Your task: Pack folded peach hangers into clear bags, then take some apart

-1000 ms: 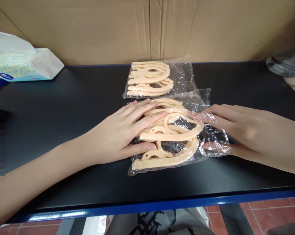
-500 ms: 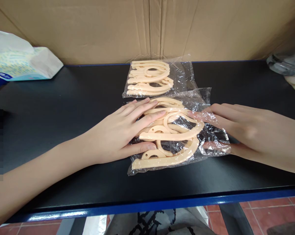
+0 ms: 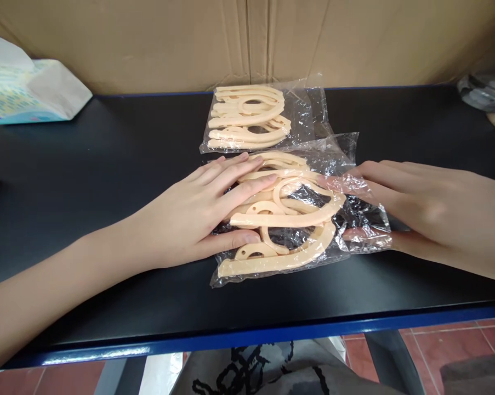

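A clear plastic bag [image 3: 284, 219] of cream-coloured curved plastic pieces, like folding hangers, lies on the black table. My left hand [image 3: 198, 211] rests flat on its left part, fingers spread over the pieces. At the bag's right end, my right hand [image 3: 420, 211] has its fingertips inside the clear film, thumb apart from the other fingers and no piece between them. Just behind lies a second clear bag [image 3: 249, 118] with similar pieces lined up in its left half.
A tissue pack [image 3: 37, 90] stands at the back left. Cardboard [image 3: 165, 44] rises behind the table. A clear container [image 3: 483, 99] sits at the back right. The table's blue front edge [image 3: 214, 340] runs near my lap.
The view has shifted slightly, so the table and bags appear a little higher. Both hands keep nearly the same place on the front bag.
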The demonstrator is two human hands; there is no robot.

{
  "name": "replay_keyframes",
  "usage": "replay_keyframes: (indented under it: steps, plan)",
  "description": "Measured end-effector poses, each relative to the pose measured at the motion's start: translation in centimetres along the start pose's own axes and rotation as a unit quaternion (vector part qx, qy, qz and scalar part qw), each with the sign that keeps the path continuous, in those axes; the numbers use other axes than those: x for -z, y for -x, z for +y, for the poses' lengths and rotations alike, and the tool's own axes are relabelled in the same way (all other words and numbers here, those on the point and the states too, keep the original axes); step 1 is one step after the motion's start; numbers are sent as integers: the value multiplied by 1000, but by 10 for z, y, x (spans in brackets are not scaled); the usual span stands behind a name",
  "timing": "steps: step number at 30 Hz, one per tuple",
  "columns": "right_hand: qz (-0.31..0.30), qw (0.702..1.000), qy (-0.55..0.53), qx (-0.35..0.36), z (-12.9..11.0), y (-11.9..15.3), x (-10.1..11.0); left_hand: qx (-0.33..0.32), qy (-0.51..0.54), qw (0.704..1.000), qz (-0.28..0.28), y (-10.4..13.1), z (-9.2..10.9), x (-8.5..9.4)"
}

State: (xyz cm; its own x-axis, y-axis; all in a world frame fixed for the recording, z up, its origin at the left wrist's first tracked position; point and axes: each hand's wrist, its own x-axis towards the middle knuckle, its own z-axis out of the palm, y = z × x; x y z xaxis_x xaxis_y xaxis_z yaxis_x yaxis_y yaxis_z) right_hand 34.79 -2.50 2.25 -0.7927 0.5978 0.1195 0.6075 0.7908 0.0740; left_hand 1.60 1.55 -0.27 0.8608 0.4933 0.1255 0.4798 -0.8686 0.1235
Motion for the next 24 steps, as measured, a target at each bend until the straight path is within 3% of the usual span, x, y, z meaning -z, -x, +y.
replay_keyframes:
  steps: [9,24]
  plan:
    - [-8,999,-7,-35,-1,5,-6,4,13,1000,-3,1,0,0]
    - [1,1000,3,-7,-3,-2,0,-10,-7,1000,12,2,-1,-3]
